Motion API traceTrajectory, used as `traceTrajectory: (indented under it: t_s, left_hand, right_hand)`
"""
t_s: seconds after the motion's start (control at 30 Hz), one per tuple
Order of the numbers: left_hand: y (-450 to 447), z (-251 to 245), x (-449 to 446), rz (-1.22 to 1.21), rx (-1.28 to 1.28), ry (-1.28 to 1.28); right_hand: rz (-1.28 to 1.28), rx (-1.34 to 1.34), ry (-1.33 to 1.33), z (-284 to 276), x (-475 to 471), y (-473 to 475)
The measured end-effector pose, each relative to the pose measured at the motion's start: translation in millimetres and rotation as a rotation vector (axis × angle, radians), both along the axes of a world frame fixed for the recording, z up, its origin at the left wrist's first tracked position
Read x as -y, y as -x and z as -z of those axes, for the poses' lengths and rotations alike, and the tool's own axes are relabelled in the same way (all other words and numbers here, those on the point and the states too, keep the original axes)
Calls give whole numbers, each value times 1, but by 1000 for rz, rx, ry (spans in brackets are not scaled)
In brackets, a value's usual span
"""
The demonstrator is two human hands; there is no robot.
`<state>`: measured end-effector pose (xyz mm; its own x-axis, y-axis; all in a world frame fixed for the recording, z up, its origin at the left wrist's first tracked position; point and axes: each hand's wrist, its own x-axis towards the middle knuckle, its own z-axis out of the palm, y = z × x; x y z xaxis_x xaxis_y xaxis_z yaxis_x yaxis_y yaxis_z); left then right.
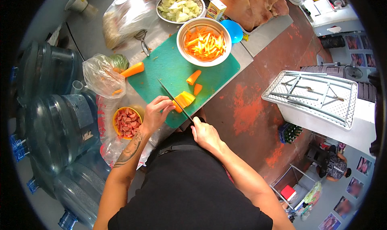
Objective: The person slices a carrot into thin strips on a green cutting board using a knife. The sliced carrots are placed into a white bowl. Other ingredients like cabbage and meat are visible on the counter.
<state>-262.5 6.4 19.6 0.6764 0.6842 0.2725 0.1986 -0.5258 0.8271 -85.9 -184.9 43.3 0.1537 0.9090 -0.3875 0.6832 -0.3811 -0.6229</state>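
In my right hand [207, 134] is the handle of a kitchen knife, whose dark blade [168, 92] crosses a carrot on a green cutting board [160, 60]. My left hand [157, 111] pinches the near end of that carrot [177, 108] close beside the blade. Flat carrot slices [185, 99] lean together on the blade's other side. Two carrot chunks [193, 77] lie farther up the board. A white bowl of carrot sticks [205, 44] rests on the board's far part. At its left edge lies a longer peeled carrot [133, 70].
Left of the board are a yellow bowl of sliced sausage [127, 122], a plastic bag [102, 74] and a peeler [145, 47]. Behind stand a bowl of chopped lettuce [180, 8], a small carton [216, 9] and large meat pieces [251, 6]. Water jugs [60, 130] crowd the left.
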Motion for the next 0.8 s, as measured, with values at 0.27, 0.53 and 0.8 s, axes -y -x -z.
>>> traceTrajectory:
  t_s: [0.27, 0.53, 0.8]
  left_hand:
    - [4, 0, 0, 55, -16, 146]
    - [6, 4, 3, 51, -51, 107]
    - [5, 8, 5, 14, -1, 163]
  right_hand:
    - [9, 26, 60, -41, -9, -2]
    - [-26, 88, 83, -92, -13, 1]
    - [-57, 133, 155, -100, -20, 1]
